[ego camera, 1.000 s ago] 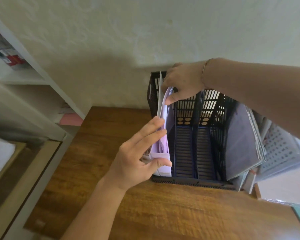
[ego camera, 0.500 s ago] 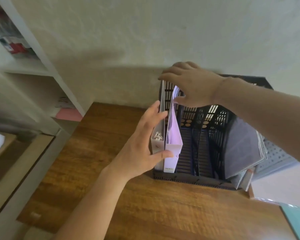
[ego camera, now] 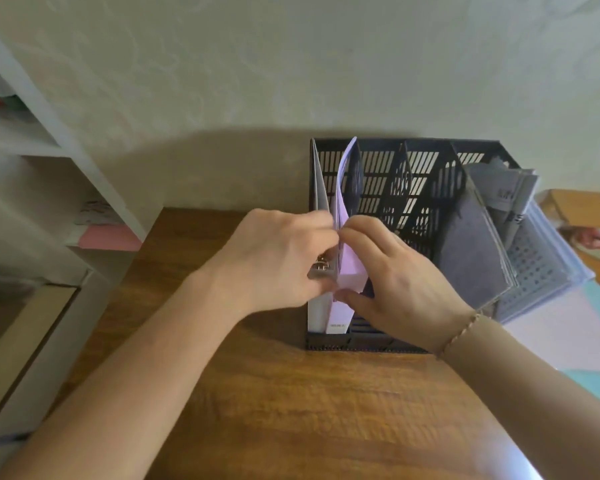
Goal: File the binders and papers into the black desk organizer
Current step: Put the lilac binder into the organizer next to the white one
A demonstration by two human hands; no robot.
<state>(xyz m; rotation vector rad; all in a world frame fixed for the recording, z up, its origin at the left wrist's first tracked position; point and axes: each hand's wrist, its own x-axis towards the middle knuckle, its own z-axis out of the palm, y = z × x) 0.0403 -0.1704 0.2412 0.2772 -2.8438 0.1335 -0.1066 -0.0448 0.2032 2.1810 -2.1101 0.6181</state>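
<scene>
Seen from above, looking down over two bare forearms onto a wooden tabletop. Standing against the wall at the back of it, a black desk organizer with slotted walls and several upright compartments.

In the leftmost compartment, two binders side by side: a white binder against the outer wall, metal ring mechanism showing near the top, and a lilac binder just to its right, covers fanning open upward. Placed upright with spines toward the viewer, probably so labels stay readable and the slot holds them vertical.

Left hand wrapped over the top of the white binder, fingers curled around its edge near the rings; grip closed on it, likely steadying it against the organizer wall. Right hand, thin bracelet at the wrist, pinching the lilac binder from the right, thumb low and fingers high; grip narrow and holding it, apparently pressing the splayed covers together so it seats fully.

Middle compartments bare. In the rightmost compartment, grey papers and folders leaning outward to the right, already filed. Just beyond, a pale perforated crate. On the far left, white shelves with a pink sheet.
</scene>
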